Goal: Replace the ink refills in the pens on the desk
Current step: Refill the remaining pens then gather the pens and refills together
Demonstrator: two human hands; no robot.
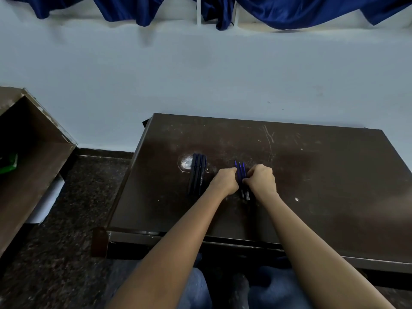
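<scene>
Three blue ink refills point(240, 172) lie side by side on the dark brown desk point(312, 175), tips pointing away from me. My left hand point(225, 181) and my right hand point(262, 180) press against the bundle from either side, fingers curled on it. The middle of the refills is hidden between my hands; their silver ends point(245, 195) stick out toward me. Left of my hands a dark group of pens point(197, 172) lies close together on the desk, untouched.
A worn pale patch point(186, 162) marks the desk beside the pens. A brown cabinet point(33, 152) stands to the left across a strip of speckled floor. Light wall behind the desk, blue curtains point(289, 10) above.
</scene>
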